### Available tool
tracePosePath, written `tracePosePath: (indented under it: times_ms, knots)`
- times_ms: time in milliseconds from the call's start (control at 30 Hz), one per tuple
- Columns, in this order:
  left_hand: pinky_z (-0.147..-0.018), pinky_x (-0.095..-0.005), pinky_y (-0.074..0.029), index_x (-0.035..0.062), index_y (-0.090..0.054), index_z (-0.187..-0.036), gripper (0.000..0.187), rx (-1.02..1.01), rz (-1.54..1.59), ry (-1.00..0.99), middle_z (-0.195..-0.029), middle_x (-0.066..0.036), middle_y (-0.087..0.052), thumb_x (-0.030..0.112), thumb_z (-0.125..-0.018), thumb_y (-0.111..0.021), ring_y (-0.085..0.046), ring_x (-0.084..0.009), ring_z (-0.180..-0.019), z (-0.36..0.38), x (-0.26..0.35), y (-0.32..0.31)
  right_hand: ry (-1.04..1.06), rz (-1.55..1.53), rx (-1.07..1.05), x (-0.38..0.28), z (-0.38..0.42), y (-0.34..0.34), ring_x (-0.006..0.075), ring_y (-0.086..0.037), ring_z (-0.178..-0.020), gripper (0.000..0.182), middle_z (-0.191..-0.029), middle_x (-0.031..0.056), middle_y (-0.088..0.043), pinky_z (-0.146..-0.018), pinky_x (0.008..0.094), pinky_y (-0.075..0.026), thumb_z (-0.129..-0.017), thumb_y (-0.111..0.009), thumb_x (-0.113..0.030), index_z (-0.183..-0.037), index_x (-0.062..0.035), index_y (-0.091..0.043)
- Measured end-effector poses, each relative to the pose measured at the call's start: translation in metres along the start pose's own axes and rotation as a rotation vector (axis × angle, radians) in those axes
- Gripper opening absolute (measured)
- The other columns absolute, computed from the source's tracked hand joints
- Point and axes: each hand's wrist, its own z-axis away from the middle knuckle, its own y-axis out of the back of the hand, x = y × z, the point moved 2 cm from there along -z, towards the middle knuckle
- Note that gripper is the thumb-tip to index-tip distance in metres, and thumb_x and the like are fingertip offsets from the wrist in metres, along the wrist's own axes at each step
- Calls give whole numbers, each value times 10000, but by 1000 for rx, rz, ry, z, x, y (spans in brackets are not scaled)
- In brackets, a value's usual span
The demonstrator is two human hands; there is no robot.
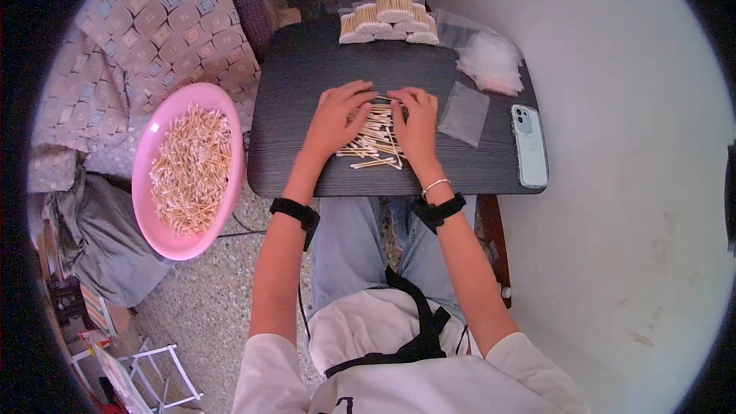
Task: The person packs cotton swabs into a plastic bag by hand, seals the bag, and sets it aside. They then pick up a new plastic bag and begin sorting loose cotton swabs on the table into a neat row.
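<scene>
A loose pile of cotton swabs with wooden sticks and white tips lies on the black table, between my two hands. My left hand curves over the pile's left side, thumb against the sticks. From the other side my right hand closes in, fingers bent and thumb along the swabs. At the far edge of the pile, one swab spans the gap between my fingertips. Parts of the pile are hidden under both palms. An open-looking clear plastic bag lies flat just right of my right hand.
Packed swab bundles are stacked at the table's back edge. More clear bags lie at the back right, with a phone in front. Left of the table stands a pink basin full of loose swabs. A wall rises at right.
</scene>
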Motion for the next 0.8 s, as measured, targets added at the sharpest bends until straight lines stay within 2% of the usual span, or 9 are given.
tracePosePath:
  times_ms: [133, 233, 433, 533, 633, 733, 800]
  knots:
    - [-1041, -406, -315, 101, -669, -1147, 330, -129, -154, -54, -1263, -64, -601, 311, -960, -497, -506, -213, -1232, 1, 0, -4, -29, -29, -4, 3, -1, 1, 327, -486, -1006, 146, -1005, 127, -576, -889, 408, -423, -811, -640, -69, -949, -38, -677]
    - [-1047, -409, -304, 109, -667, -1162, 371, -136, -147, -30, -1286, -66, -590, 353, -971, -462, -495, -207, -1244, 1, 0, -5, -96, -39, -10, 4, -2, -2, 324, -495, -1004, 149, -1010, 125, -577, -892, 406, -424, -819, -629, -61, -958, -39, -678]
    - [-1043, -394, -312, 124, -660, -1180, 360, -95, -303, -84, -1327, -73, -559, 348, -965, -477, -483, -214, -1258, 2, 1, -9, -57, -54, 99, 7, 0, -1, 300, -517, -976, 148, -1014, 103, -593, -897, 394, -417, -839, -617, -56, -966, -59, -694]
    - [-1040, -395, -317, 122, -648, -1198, 365, -86, -324, -84, -1326, -79, -559, 347, -962, -483, -482, -219, -1259, 1, 2, -8, -4, -58, 99, 8, 1, 0, 323, -492, -988, 151, -1014, 124, -568, -868, 413, -427, -814, -618, -48, -950, -42, -683]
    - [-1039, -400, -321, 108, -638, -1207, 371, -44, -273, -60, -1310, -87, -567, 336, -972, -464, -488, -221, -1250, 0, 1, -7, -21, -60, 69, 3, 2, 3, 314, -504, -946, 125, -947, 119, -575, -843, 402, -431, -796, -638, -63, -909, -44, -689]
    - [-1033, -395, -330, 86, -630, -1205, 372, 10, -169, 19, -1288, -94, -578, 316, -983, -440, -502, -229, -1225, -1, -1, -3, -19, -58, -62, 1, 2, 4, 305, -515, -900, 97, -863, 111, -578, -818, 395, -434, -782, -658, -81, -866, -51, -695]
    - [-1020, -387, -342, 75, -639, -1184, 364, 21, -103, 74, -1265, -99, -592, 301, -986, -433, -519, -240, -1197, -1, -2, -3, -33, -53, -53, 2, 2, 3, 306, -520, -886, 80, -834, 110, -582, -809, 395, -434, -778, -664, -90, -841, -49, -692]
